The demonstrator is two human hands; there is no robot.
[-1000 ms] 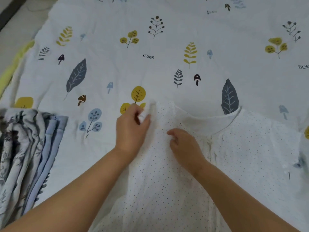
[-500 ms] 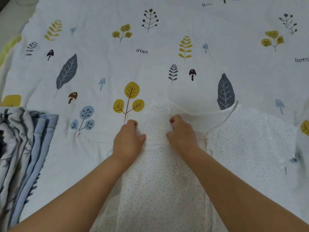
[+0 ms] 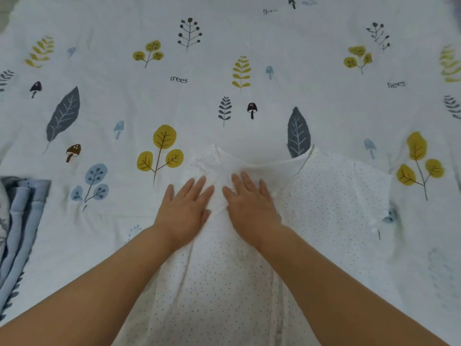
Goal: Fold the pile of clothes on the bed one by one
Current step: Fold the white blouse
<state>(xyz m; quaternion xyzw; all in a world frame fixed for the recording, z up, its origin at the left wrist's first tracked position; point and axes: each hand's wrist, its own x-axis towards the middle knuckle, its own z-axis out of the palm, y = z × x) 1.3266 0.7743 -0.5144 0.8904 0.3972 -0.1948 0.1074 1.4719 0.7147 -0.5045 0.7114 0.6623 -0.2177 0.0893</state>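
A white garment with small dark dots (image 3: pixel 331 196) lies spread on the bed, its neckline toward the far side. Its left part is folded inward over the middle. My left hand (image 3: pixel 185 208) lies flat on that folded part with the fingers straight. Just to its right, my right hand (image 3: pixel 249 203) presses flat on the cloth below the neckline, fingers straight too. Neither hand holds anything. The garment's lower part runs out of view under my forearms.
The bed is covered by a white sheet (image 3: pixel 112 96) printed with leaves, mushrooms and the word "trees". A pile of blue-grey patterned cloth (image 3: pixel 17 233) lies at the left edge of the view, apart from the garment.
My left hand pinched the garment's left shoulder edge, brought it inward and let go. Both hands have opened from curled to flat on the cloth.
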